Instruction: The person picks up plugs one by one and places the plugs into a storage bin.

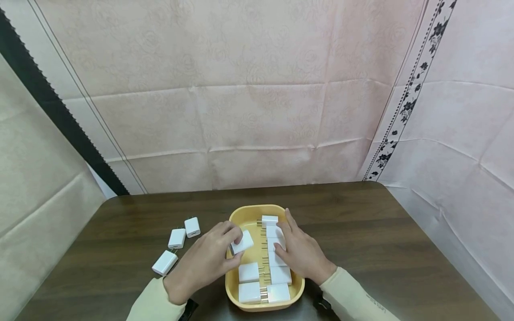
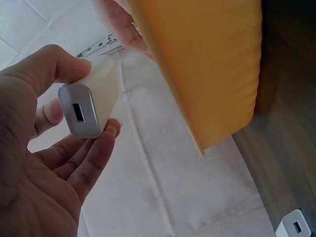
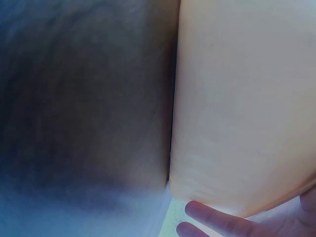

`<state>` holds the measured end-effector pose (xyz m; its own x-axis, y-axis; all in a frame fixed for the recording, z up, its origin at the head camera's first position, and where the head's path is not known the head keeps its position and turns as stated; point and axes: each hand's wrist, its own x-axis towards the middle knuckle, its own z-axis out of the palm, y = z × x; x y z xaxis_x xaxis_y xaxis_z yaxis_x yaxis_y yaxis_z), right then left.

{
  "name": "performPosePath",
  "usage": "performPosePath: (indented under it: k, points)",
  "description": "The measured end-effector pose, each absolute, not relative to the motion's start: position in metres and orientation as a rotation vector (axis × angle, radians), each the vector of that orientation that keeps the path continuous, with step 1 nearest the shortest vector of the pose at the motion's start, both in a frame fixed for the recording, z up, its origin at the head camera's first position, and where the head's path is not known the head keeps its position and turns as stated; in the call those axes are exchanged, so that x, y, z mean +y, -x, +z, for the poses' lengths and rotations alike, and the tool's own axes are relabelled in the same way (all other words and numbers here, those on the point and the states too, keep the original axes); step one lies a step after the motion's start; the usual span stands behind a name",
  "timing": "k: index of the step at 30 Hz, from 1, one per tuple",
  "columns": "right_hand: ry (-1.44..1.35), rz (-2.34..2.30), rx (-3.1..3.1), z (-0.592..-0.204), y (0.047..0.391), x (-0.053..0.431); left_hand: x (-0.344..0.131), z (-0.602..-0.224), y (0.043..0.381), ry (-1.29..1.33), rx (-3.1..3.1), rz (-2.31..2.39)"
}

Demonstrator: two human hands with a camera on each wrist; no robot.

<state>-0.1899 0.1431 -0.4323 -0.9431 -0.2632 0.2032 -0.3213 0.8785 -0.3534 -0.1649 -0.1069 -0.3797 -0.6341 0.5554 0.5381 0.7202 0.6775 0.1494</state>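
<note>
My left hand (image 1: pixel 210 255) pinches a white USB charger (image 1: pixel 243 243) between thumb and fingers, over the left side of a yellow plastic basket (image 1: pixel 257 207). In the left wrist view the port end of this charger (image 2: pixel 79 112) faces the camera. Over the basket's right rim lies my right hand (image 1: pixel 304 255), fingers spread and fairly straight, at a column of white chargers (image 1: pixel 279 275). Whether it touches them is hard to tell. Two more chargers (image 1: pixel 249 292) sit at the lower left inside, prongs pointing right toward the other column.
Left of the basket, three loose white chargers (image 1: pixel 176 239) lie on the dark wooden table (image 1: pixel 341 214). Behind the table hangs a pale patterned cloth (image 1: pixel 257 120), with further cloth at both sides.
</note>
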Motion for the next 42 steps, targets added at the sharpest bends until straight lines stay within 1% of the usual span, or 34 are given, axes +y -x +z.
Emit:
performPosePath:
  k: [22, 42]
  points:
    - [-0.436, 0.602, -2.906, -0.431, 0.191, 0.143, -0.102, -0.385, 0.167, 0.971, -2.597, -0.463]
    - [-0.445, 0.6, -2.918, -0.433, 0.19, 0.143, -0.1, -0.402, 0.171, 0.965, -2.521, -0.197]
